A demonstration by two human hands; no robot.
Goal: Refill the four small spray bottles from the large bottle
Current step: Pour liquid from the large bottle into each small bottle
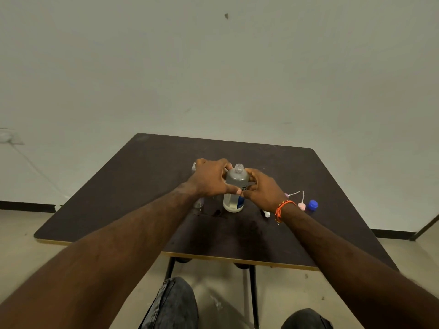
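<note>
Large bottle stands upright near the middle of the worktop, its long axis vertical and its open, threaded neck pointing straight up with no cap on. It is clear plastic, round-shouldered, with clear liquid inside and a blue label low on its right side. The left hand curls round the bottle's left shoulder, thumb across the front. The right hand grips the right side with curled fingers; an orange string bracelet circles that wrist.

Behind the left hand, the clear neck of a small spray bottle shows, and another small clear bottle stands below the left wrist; both are largely hidden. To the right lie pink spray tops with thin white dip tubes, a white piece by the right wrist, and a blue screw cap.

The worktop is dark brown, matte, with rounded corners and a pale edge band. A few wet drops mark it in front of the bottle. Its far half, left side and near strip are bare, and the cap sits closest to the right edge.
</note>
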